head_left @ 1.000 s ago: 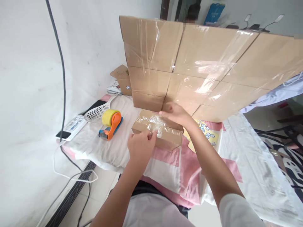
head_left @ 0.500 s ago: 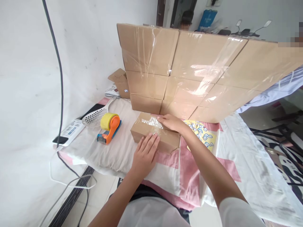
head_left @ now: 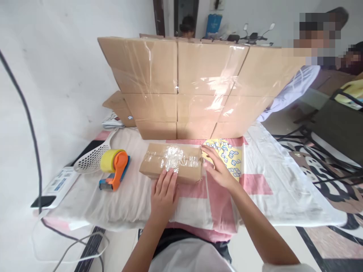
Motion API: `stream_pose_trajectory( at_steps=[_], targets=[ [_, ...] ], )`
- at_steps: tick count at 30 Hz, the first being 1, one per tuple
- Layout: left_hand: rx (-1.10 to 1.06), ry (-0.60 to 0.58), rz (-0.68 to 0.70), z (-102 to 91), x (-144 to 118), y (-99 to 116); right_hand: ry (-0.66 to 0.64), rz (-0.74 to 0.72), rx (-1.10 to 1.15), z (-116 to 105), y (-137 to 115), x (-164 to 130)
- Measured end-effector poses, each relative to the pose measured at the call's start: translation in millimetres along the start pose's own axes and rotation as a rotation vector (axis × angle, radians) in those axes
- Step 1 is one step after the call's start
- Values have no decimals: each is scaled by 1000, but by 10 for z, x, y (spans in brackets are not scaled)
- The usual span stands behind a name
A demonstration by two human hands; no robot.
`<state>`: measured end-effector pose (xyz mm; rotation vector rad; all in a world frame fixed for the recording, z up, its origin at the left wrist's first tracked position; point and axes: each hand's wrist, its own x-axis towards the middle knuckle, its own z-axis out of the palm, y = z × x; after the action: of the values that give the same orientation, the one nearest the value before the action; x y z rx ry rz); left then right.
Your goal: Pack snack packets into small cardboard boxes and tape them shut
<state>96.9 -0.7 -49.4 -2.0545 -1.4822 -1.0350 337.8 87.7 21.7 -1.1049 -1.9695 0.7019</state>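
A: What is found at the left of the frame?

B: A perforated white skimmer [head_left: 92,157] is laid there. Just to its right, an orange tape dispenser [head_left: 121,164] is seen, with a yellow roll [head_left: 106,161] beside its orange frame.

A: And the small cardboard box [head_left: 185,166]?

B: It is set on the cloth [head_left: 261,209] at the centre of the frame, its top crossed by shiny clear tape [head_left: 173,151].

A: How are the hands placed?

B: The left hand [head_left: 164,192] is laid flat over the near edge of the box, fingers close together, nothing gripped. Farther right, the right hand [head_left: 218,170] is held at the box's right end, fingers loosely spread, nothing grasped; whether the box is touched by its fingertips cannot be told for certain. Beyond it, right of centre, a yellow patterned sheet [head_left: 235,155] is partly covered.

A: How might the tape best be pressed down?

B: Probably with the right end braced and the wrinkles rubbed outward from the seam by flat fingers.
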Motion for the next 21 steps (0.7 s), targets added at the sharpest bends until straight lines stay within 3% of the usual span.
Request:
stream_pose_trajectory(
  at_steps=[4, 6, 8, 10, 14, 18, 21],
  targets=[
    [0, -7, 29, -37, -12, -21, 372, 346, -98, -375, 543, -586],
    [-4, -12, 38, -40, -10, -30, 478, 481, -197, -657, 793, -781],
    [-2, -12, 38, -26, -16, -38, 482, 551, -314, -924, 986, -892],
    [7, -2, 31, 6, -34, -45, 402, 562, -401, -1122, 1126, -891],
    [35, 21, 12, 88, -68, -49, 256, 503, -433, -1260, 1350, -506],
    [45, 29, 3, 157, -46, -46, 200, 466, -427, -1189, 1614, 110],
    [48, 36, -9, 193, -29, -50, 189, 463, -388, -1134, 1777, 395]
  ],
)
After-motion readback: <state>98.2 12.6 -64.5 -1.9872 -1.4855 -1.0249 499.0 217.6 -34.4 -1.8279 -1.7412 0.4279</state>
